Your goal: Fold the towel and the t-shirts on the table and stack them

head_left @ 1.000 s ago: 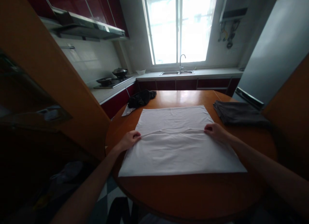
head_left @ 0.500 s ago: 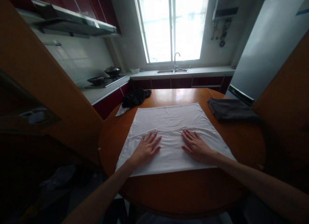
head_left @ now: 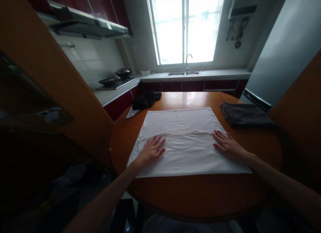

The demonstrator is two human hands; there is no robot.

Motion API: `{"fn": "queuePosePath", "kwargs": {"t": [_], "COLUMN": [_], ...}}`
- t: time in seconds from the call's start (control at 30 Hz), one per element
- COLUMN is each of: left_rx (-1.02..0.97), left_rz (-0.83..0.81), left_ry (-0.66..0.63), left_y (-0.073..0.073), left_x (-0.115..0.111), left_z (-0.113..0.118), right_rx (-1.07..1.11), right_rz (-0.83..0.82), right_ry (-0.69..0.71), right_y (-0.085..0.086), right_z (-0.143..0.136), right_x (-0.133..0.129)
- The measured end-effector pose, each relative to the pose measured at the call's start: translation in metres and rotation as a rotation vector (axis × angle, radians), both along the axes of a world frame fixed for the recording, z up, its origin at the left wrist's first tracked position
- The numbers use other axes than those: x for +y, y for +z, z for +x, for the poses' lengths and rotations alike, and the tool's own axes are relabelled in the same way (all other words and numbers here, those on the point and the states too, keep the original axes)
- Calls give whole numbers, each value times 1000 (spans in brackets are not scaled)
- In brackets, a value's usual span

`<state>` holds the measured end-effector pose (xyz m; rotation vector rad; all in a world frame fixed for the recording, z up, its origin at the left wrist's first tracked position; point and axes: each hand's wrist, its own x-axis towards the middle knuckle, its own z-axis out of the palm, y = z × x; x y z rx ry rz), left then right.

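Observation:
A white cloth [head_left: 185, 156], folded over on itself, lies spread on the wooden table [head_left: 190, 196]. The edge of its upper layer runs crosswise through the middle, with small wrinkles below it. My left hand [head_left: 150, 151] rests flat on the left part of the cloth, fingers apart. Near the right edge of the cloth, my right hand [head_left: 229, 146] presses down with its fingers stretched out. Neither hand grips the fabric.
At the table's far left lies a black bundle of fabric [head_left: 146, 99] with a pale piece under it. A folded dark grey cloth [head_left: 247, 114] lies at the right. Beyond the table are a counter with a sink [head_left: 183, 73], a stove [head_left: 117, 83] and a fridge [head_left: 278, 52].
My right hand has slid to the right across the white cloth, out to its edge. The left hand stays in about the same place on it. The view has shifted slightly.

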<state>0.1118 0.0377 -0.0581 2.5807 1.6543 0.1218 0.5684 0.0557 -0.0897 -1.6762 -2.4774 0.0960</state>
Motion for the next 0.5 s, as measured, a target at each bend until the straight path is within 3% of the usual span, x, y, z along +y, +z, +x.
{"fn": "queuePosePath", "kwargs": {"t": [0.27,0.4,0.5], "left_rx": [38,-26,-66], "left_rz": [-25,11,65], "left_ry": [162,178,43], "left_y": [-3,2,12], "left_x": [-9,-13,-31], "left_z": [-81,-86,-82], "right_rx": [1,60,141], "right_rz": [14,120,265], "right_ry": [9,-13,21], "right_y": [-5,-4,3], "right_z": [2,2,5], "right_x": [2,0,-15]}}
